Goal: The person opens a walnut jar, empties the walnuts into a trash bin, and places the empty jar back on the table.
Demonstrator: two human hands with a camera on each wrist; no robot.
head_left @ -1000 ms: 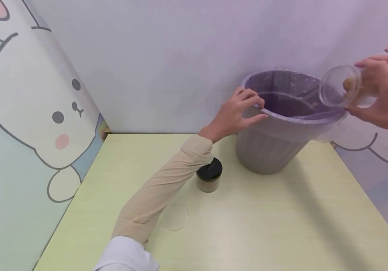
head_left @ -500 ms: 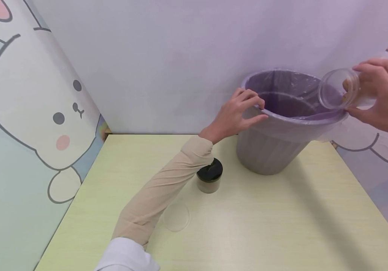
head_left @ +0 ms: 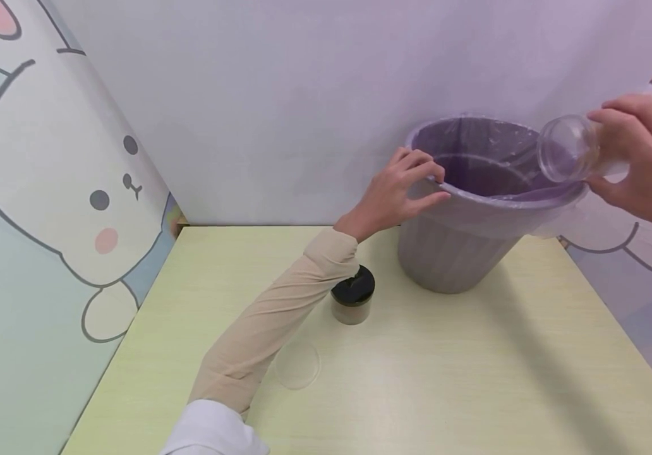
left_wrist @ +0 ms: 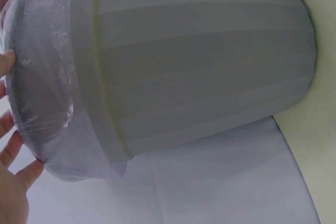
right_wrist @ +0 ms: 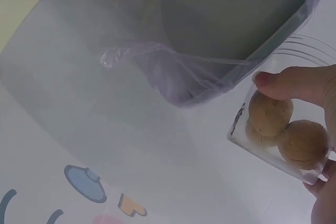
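My right hand [head_left: 647, 151] grips a clear plastic jar [head_left: 566, 148] on its side, mouth toward the trash can's right rim. In the right wrist view, several round brown balls [right_wrist: 303, 144] lie near the jar's base, and my thumb presses its side. My left hand [head_left: 397, 186] holds the near left rim of the grey trash can [head_left: 445, 253], fingers bent over the edge and thumb outside. A thin translucent purple bag [left_wrist: 42, 77] lines the can and folds over its rim. How deep the fingers reach inside is hidden.
On the pale yellow table [head_left: 462, 379], a small jar with a black lid [head_left: 353, 287] stands beside the left forearm. A clear round disc [head_left: 297, 365] lies nearer me. Walls with cartoon drawings [head_left: 98, 199] enclose the table.
The clear jar has turned slightly in my right hand, and its brown balls no longer show in the head view. My left hand and the trash can stay in place.
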